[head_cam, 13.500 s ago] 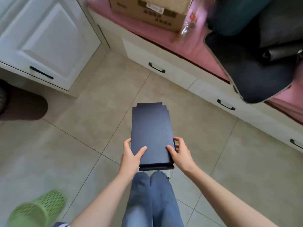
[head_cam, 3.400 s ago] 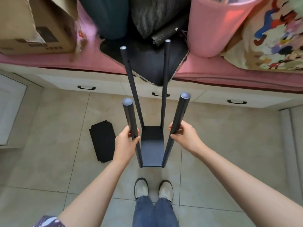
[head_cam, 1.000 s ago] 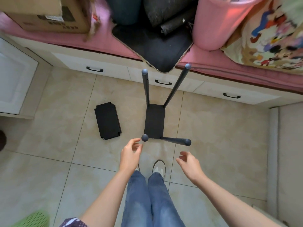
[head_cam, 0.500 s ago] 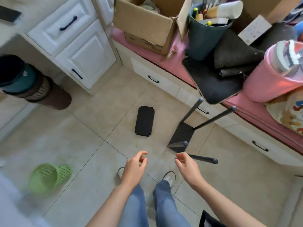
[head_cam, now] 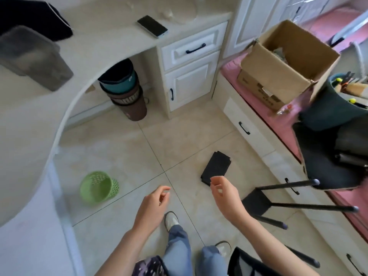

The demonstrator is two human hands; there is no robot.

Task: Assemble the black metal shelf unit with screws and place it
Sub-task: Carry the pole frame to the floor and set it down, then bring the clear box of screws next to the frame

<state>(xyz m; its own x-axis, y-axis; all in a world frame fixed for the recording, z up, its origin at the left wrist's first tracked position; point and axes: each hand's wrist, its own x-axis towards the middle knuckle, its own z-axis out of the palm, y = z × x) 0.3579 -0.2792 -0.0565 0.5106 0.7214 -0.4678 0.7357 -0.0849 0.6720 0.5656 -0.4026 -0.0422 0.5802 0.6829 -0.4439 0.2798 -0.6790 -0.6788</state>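
Note:
The black shelf frame (head_cam: 256, 204), one panel with several long poles, stands on the tiled floor at the right, its poles (head_cam: 310, 207) pointing toward the pink bench. A stack of black shelf panels (head_cam: 217, 167) lies flat on the floor just beyond my right hand. My left hand (head_cam: 153, 206) and my right hand (head_cam: 225, 193) hang in the air over the floor, fingers loosely curled, holding nothing. Neither hand touches the frame or the panels.
A green mesh basket (head_cam: 98, 186) lies on the floor at left. Stacked bins (head_cam: 125, 92) sit under a curved white counter (head_cam: 29, 124) carrying a phone (head_cam: 152, 26). An open cardboard box (head_cam: 286, 64) rests on the pink bench (head_cam: 264, 104) above white drawers. My feet are below.
My view has swung left, away from the frame, which now sits at the right edge. Both hands stay empty and have drifted left with my turn; the frame stands where I released it.

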